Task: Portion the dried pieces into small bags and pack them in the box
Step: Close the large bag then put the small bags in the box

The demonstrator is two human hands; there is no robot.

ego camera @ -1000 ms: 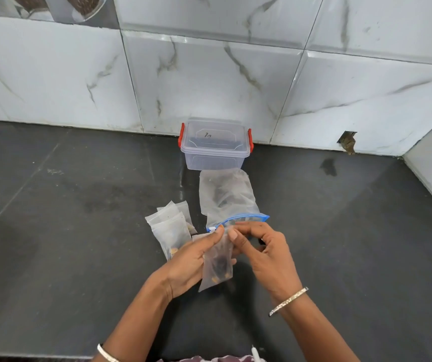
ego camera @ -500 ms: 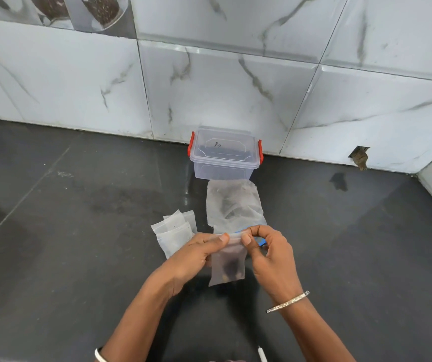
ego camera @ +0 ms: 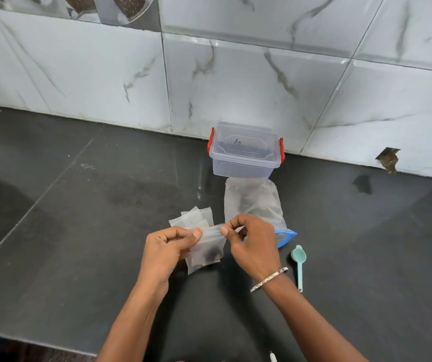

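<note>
A small clear bag [ego camera: 205, 253] with dark dried pieces in its bottom hangs between both hands. My left hand [ego camera: 166, 246] pinches its top left edge and my right hand [ego camera: 252, 241] pinches its top right edge, thumbs almost meeting along the seal. Behind my right hand lies a large clear zip bag [ego camera: 252, 202] with a blue zipper strip, holding more dark pieces. A few small bags [ego camera: 192, 218] lie in a pile just behind my left hand. A clear plastic box [ego camera: 245, 152] with red clips, lid on, stands against the wall.
A teal plastic scoop [ego camera: 299, 259] lies on the dark stone counter [ego camera: 79, 244] to the right of my right wrist. The marble-tiled wall [ego camera: 235, 82] closes off the back. The counter's front edge runs along the lower left.
The hands and the small bag have stayed together while the view tilted; the fingers have shifted along the bag's top edge. The teal scoop has come into view.
</note>
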